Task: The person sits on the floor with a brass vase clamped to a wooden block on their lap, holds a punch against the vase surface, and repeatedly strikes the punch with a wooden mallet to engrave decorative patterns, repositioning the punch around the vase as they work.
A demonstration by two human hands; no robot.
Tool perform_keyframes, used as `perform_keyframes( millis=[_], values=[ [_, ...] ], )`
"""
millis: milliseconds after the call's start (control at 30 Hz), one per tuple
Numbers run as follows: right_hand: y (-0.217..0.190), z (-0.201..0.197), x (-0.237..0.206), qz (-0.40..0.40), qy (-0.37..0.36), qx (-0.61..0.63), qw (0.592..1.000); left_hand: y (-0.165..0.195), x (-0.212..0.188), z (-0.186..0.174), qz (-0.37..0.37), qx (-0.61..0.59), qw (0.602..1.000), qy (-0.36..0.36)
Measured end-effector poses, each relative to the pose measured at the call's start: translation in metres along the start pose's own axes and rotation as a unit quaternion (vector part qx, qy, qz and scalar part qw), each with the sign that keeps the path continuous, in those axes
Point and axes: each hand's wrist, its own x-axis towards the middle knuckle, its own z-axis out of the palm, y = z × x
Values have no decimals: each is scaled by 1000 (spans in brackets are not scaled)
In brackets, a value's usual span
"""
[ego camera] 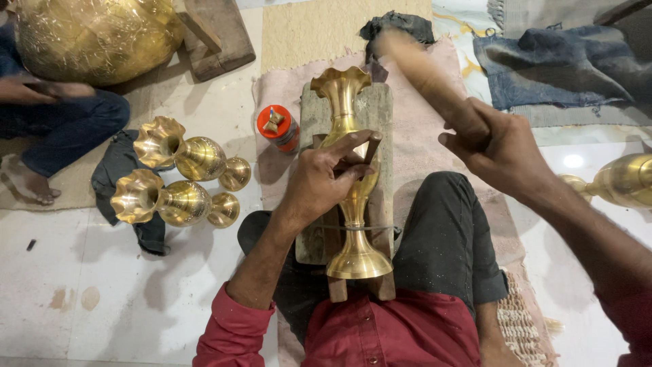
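A tall brass vase [348, 129] with a fluted mouth lies lengthwise on a wooden board [380, 112] across my lap. My left hand [326, 178] rests on the vase's body and pinches a thin dark metal tool against it. My right hand [499, 146] is raised to the right of the vase, closed around a wooden mallet handle [424, 75], which is blurred by motion and points up and left toward the vase's mouth.
Two finished brass vases [180, 180] lie on a dark cloth at left, and an orange-capped container [277, 126] stands beside the board. Another person sits at upper left with a large brass pot [95, 37]. Another brass piece [621, 180] lies at right, denim cloth [564, 64] beyond.
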Motion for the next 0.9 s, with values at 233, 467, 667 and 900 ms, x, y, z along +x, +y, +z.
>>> perform_keyframes(
  millis=[233,467,667,900],
  values=[
    [0,-2,-2,28,-14,-26,999,3,4,-4,8,10,1000,-25],
    [3,5,1,59,8,-35,998,-1,9,-5,3,2,999,-44],
    [3,2,-3,-32,1,-148,988,1,10,-8,30,-57,997,-48],
    [2,4,-1,-33,-9,-265,964,5,14,-11,-17,-46,995,-82]
  ],
)
